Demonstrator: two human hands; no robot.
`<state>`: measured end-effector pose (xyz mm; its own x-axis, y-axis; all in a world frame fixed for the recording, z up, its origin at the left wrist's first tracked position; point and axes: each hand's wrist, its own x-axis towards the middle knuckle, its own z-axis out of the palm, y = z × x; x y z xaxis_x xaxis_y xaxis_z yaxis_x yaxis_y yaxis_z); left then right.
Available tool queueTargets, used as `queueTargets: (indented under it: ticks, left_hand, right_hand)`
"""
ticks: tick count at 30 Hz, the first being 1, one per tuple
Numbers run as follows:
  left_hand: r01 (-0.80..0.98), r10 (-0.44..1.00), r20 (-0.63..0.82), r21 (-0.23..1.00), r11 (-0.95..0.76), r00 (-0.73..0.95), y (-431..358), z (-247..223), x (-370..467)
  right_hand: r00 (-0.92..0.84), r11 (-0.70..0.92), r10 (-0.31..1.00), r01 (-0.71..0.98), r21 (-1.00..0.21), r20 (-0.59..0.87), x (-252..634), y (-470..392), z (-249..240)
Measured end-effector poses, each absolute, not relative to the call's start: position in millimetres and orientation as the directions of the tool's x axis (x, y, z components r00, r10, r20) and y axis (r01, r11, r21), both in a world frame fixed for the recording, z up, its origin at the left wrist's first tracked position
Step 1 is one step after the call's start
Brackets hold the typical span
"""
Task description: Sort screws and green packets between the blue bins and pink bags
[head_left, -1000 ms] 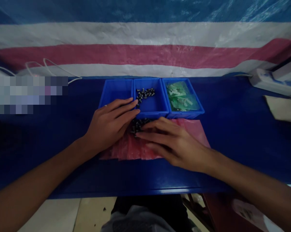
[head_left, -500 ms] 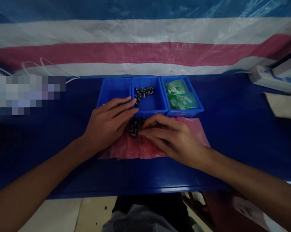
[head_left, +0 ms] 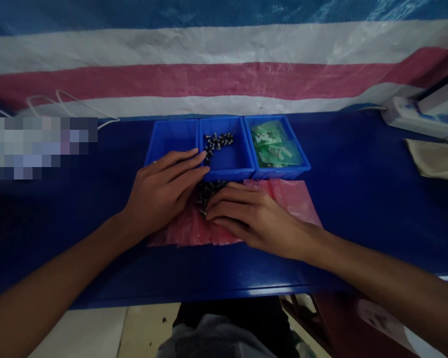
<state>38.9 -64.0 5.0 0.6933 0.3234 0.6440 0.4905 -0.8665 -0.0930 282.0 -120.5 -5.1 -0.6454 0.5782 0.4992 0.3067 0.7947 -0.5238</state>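
A heap of black screws (head_left: 208,189) lies on a row of overlapping pink plastic bags (head_left: 194,229) at the front of the bins. My right hand (head_left: 252,216) reaches into this heap from the right, fingers bent together with the tips on the screws; how many it grips is hidden. My left hand (head_left: 164,186) lies palm down with fingers stretched out, tips over the front of the left and middle bins. Its thumb is out of sight beside the heap. More black screws (head_left: 218,141) are scattered in the blue middle bin (head_left: 231,164).
The left blue bin (head_left: 174,136) stands beside the middle one. Green bags with small parts (head_left: 276,146) fill the right blue bin (head_left: 304,166). At the far right are a white power strip (head_left: 410,117) and a beige cloth-like piece (head_left: 432,159). A striped sheet (head_left: 224,79) hangs behind.
My right hand has shifted slightly left and its fingers have come down over the heap. The left hand stays in nearly the same place. The view has moved a little.
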Motion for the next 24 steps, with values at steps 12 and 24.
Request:
queueTargets:
  ticks: [12,24]
  left_hand:
    - [0.503,0.351,0.637,-0.068,-0.861,0.686,-62,4,39]
    - [0.494,0.321,0.640,-0.106,-0.863,0.698,-63,4,39]
  right_hand:
    - [-0.603,0.782,0.603,0.315,-0.539,0.523,287,-121,0]
    - [-0.454,0.048,0.879,-0.217,-0.975,0.144,309,-125,32]
